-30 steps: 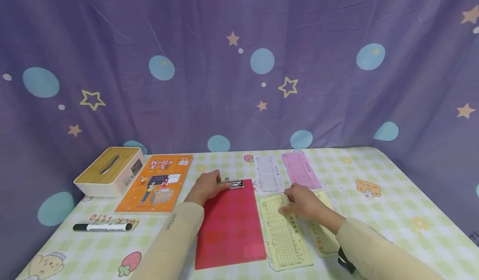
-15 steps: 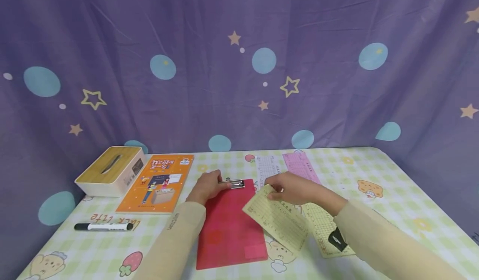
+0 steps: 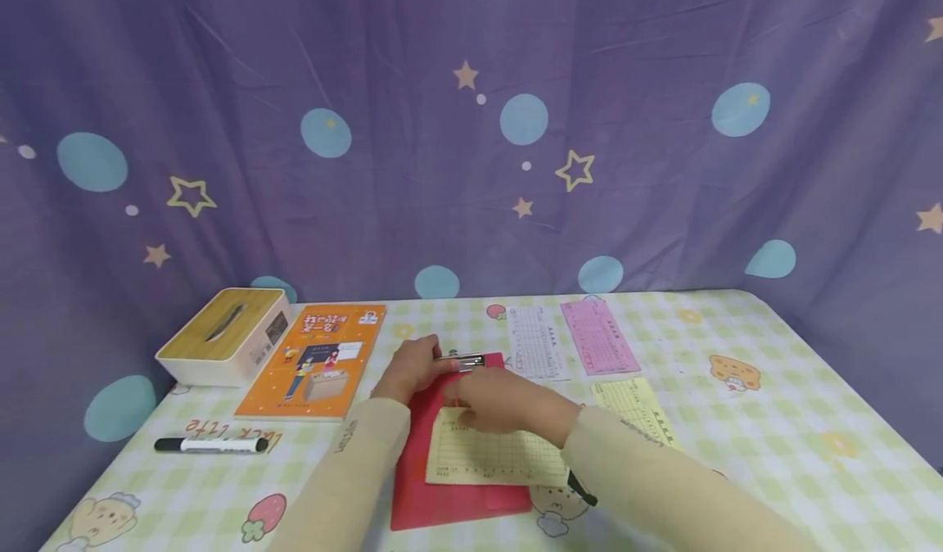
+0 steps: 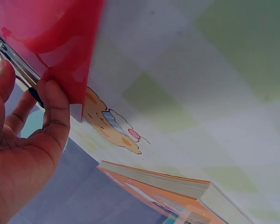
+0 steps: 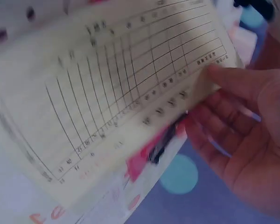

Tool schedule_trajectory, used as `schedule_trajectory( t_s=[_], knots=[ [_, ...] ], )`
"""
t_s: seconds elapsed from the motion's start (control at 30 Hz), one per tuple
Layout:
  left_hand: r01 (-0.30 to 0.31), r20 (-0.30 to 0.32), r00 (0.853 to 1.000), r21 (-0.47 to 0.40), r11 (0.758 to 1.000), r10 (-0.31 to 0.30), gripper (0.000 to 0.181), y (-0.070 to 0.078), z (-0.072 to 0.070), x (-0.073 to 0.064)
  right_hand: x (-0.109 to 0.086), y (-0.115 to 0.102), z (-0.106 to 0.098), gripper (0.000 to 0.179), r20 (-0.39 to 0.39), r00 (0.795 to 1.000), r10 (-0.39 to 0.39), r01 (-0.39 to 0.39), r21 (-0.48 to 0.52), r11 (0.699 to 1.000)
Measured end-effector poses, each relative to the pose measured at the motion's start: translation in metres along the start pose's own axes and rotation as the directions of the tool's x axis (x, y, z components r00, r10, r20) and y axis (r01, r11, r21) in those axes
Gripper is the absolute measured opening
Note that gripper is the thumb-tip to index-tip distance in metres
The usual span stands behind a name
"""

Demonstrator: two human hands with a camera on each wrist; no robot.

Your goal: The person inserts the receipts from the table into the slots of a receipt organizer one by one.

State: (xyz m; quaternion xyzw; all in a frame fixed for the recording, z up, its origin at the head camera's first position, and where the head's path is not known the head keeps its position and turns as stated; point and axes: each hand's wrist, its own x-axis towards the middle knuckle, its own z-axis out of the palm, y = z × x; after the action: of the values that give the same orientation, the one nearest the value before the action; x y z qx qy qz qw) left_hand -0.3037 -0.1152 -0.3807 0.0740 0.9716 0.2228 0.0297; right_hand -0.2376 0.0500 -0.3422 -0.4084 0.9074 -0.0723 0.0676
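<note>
A red clipboard lies on the table in front of me, its metal clip at the far edge. My left hand holds that clip; in the left wrist view the thumb and curled fingers stand around the clip. Over the clipboard, my right hand pinches a yellow printed form by one edge. The right wrist view shows the thumb on the form's printed face, with fingers behind. The form covers much of the clipboard's right side and lies crosswise. Whether it touches the board cannot be seen.
Right of the clipboard lie a second yellow form, partly under my right forearm, a white form and a pink form. Leftward are an orange book, a tissue box and a black-and-white marker. A purple curtain hangs behind.
My right hand has lifted the nearer yellow form off the table and carried it left over the clipboard, turning it crosswise. My left hand has stayed at the clip.
</note>
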Motion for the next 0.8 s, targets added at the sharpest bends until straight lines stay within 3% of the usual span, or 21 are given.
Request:
schedule_trajectory(
  t_s=[0.13, 0.23, 0.4, 0.53, 0.67, 0.8],
  knots=[
    [-0.01, 0.003, 1.0, -0.009, 1.0, 0.01, 0.031, 0.002, 0.0, -0.001, -0.003, -0.009, 0.012, 0.028, -0.045, 0.996, -0.081, 0.073, -0.162, 0.984],
    [-0.009, -0.002, 1.0, -0.008, 1.0, 0.009, 0.03, 0.002, -0.001, -0.001, -0.009, -0.011, 0.011, 0.035, -0.059, 0.992, -0.11, 0.095, -0.209, 0.973],
    [0.008, 0.002, 1.0, 0.008, 1.0, -0.008, 0.03, 0.001, -0.001, 0.002, -0.026, 0.003, 0.003, 0.038, -0.018, 1.0, -0.023, 0.022, -0.084, 0.996],
    [0.025, 0.011, 1.0, 0.025, 0.999, -0.025, 0.03, 0.002, 0.001, 0.003, -0.043, 0.025, 0.005, 0.037, -0.009, 0.998, 0.056, -0.055, 0.05, 0.997],
    [0.062, 0.032, 0.997, 0.025, 0.998, -0.063, 0.029, 0.004, 0.0, 0.002, -0.059, 0.042, 0.013, 0.045, -0.037, 0.987, 0.159, -0.152, 0.149, 0.977],
    [0.092, 0.051, 0.994, 0.027, 0.995, -0.094, 0.03, 0.006, 0.0, 0.001, -0.071, 0.052, 0.023, 0.06, -0.071, 0.956, 0.285, -0.258, 0.257, 0.931]
  ],
)
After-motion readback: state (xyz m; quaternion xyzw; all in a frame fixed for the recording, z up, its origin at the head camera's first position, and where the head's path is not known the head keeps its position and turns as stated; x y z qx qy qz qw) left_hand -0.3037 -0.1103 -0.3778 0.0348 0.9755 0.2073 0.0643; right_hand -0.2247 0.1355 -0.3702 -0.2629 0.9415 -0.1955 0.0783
